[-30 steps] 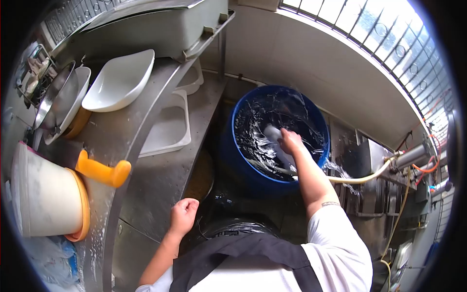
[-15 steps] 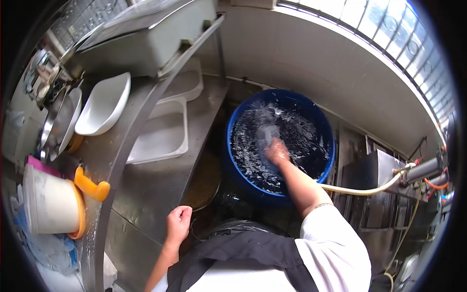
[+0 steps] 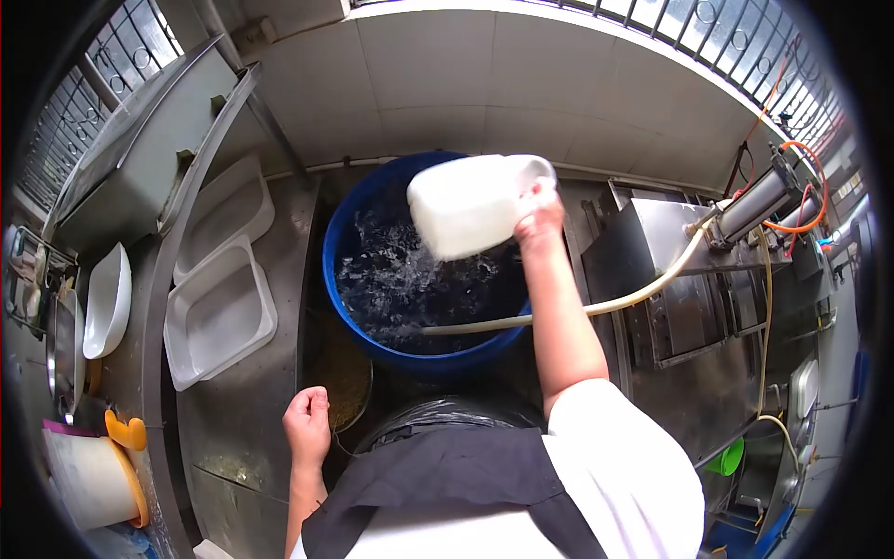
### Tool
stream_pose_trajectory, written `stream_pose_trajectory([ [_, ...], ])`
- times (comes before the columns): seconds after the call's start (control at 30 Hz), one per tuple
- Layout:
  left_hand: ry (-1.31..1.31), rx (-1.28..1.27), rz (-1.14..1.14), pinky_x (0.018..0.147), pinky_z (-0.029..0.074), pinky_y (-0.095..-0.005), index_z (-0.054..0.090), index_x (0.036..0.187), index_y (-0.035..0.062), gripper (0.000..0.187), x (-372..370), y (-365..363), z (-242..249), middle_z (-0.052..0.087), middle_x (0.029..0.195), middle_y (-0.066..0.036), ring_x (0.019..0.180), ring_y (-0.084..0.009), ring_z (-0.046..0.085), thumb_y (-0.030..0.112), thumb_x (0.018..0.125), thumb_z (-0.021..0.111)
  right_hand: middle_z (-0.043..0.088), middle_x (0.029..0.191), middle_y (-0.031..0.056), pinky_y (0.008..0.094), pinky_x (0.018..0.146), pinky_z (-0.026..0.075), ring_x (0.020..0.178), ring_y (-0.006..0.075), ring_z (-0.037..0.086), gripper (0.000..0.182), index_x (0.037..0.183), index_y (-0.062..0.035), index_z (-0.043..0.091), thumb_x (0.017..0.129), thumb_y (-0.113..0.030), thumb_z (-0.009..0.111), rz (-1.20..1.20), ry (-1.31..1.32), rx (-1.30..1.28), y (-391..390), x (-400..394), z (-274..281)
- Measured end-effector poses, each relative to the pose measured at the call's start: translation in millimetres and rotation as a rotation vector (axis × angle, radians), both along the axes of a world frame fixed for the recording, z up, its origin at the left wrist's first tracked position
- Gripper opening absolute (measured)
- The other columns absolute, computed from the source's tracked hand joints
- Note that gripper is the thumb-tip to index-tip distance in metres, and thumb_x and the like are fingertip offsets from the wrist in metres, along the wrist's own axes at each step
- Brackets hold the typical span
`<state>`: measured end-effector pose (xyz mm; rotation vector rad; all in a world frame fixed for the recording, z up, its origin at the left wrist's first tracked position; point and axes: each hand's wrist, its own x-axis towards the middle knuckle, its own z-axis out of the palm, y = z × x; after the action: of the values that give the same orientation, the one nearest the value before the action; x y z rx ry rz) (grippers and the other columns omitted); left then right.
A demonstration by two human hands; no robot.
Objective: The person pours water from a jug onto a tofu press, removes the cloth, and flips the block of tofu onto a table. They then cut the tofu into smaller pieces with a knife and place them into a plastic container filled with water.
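My right hand (image 3: 540, 212) is closed around the handle of a white plastic jug (image 3: 466, 207). The jug is tilted over a blue barrel (image 3: 332, 270), its body towards the left; what is inside it does not show. Dark water (image 3: 391, 252) in the barrel is rippled and splashing beneath the jug. Near the front, my left hand (image 3: 307, 424) hangs as a loose fist beside a round pan (image 3: 358, 391) on a lower level. No object shows in that fist.
A pale hose (image 3: 652, 287) crosses the barrel's near rim from a metal cylinder (image 3: 759, 200) at right. White trays (image 3: 223, 312) lie on the steel counter at left, below a shelf edge. A lidded tub (image 3: 88, 475) stands far left. A tiled wall (image 3: 419, 70) closes off the back.
My right hand has come up out of the water and now holds the white jug above it. The view has turned right, so the barrel appears further left. My left hand stays fisted.
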<state>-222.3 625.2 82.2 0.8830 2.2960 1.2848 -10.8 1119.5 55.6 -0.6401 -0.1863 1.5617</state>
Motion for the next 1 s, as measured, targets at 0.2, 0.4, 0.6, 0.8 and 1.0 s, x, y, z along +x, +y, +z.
stream_pose_trajectory([
  [0.2, -0.014, -0.037, 0.025, 0.065, 0.047, -0.0259, 0.070, 0.096, -0.0019, 0.027, 7.2, -9.8, -14.9, 0.063, 0.076, -0.001, 0.069, -0.0084, 0.055, 0.024, 0.103, 0.066, 0.065, 0.118, 0.0164, 0.0369, 0.076, 0.062, 0.094, 0.0275, 0.070, 0.039, 0.131, 0.0026, 0.054, 0.106, -0.023, 0.037, 0.079, -0.065, 0.000, 17.1, 53.5, 18.1],
  [0.4, -0.089, -0.017, 0.078, 0.062, 0.045, -0.0253, 0.070, 0.096, -0.0022, 0.027, 19.7, -12.0, -13.7, 0.062, 0.075, 0.001, 0.066, -0.0070, 0.054, 0.024, 0.102, 0.067, 0.055, 0.075, 0.0014, 0.0277, 0.057, 0.045, 0.060, 0.0131, 0.051, 0.015, 0.105, -0.0014, 0.060, 0.102, -0.016, 0.058, 0.342, -0.438, 0.284, -43.5, 9.5, 11.7],
  [0.6, 0.032, -0.003, 0.079, 0.064, 0.046, -0.0266, 0.071, 0.098, -0.0026, 0.027, 19.1, -17.0, -25.2, 0.064, 0.077, -0.001, 0.068, -0.0081, 0.055, 0.024, 0.102, 0.066, 0.071, 0.098, 0.0304, 0.0561, 0.087, 0.055, 0.095, 0.0485, 0.070, 0.041, 0.108, -0.0002, 0.061, 0.096, -0.040, 0.062, 0.537, -1.792, 0.758, -93.3, -55.4, 24.6],
  [0.8, -0.100, -0.086, 0.188, 0.065, 0.047, -0.0268, 0.071, 0.100, -0.0026, 0.025, 48.2, -20.9, -4.2, 0.066, 0.081, -0.001, 0.071, -0.0087, 0.056, 0.022, 0.102, 0.067, 0.073, 0.101, 0.0280, 0.0554, 0.089, 0.055, 0.098, 0.0468, 0.071, 0.040, 0.115, -0.0005, 0.058, 0.097, -0.036, 0.059, 0.747, -1.926, 0.830, -86.7, -105.6, -55.8],
  [1.0, -0.193, 0.030, 0.338, 0.056, 0.039, -0.0213, 0.070, 0.102, -0.0024, 0.023, 79.5, -40.9, -3.1, 0.063, 0.078, 0.000, 0.065, -0.0031, 0.049, 0.021, 0.102, 0.068, 0.070, 0.115, 0.0288, 0.0559, 0.094, 0.052, 0.105, 0.0485, 0.067, 0.042, 0.124, -0.0040, 0.055, 0.095, -0.034, 0.064, 0.951, -1.775, 0.824, -69.0, -108.5, -106.2],
])
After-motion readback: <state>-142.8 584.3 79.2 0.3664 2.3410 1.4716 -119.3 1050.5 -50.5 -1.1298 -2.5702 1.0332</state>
